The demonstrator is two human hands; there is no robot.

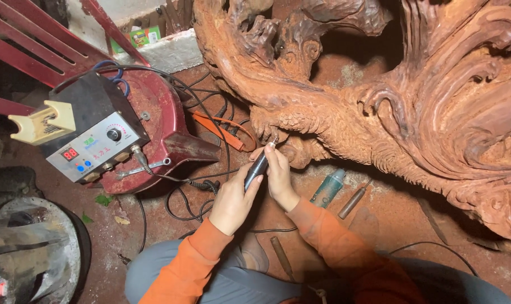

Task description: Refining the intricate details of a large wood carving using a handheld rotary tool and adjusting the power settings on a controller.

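With your left hand [231,202] wrapped round the black rotary carving handpiece [258,168] and your right hand [280,177] pinching near its tip, bit at the scaled underside of the reddish wood carving [379,95], keep strokes short, wrists braced.

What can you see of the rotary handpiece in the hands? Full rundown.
The rotary handpiece is a slim, pen-shaped tool with a dark body and a pale silvery nose. It is tilted, its tip up and right against the scaled part of the reddish wood carving. The left hand grips its lower body; the right hand steadies it near the nose. Its rear end is hidden by the left hand, so a cable link to the control box cannot be confirmed.
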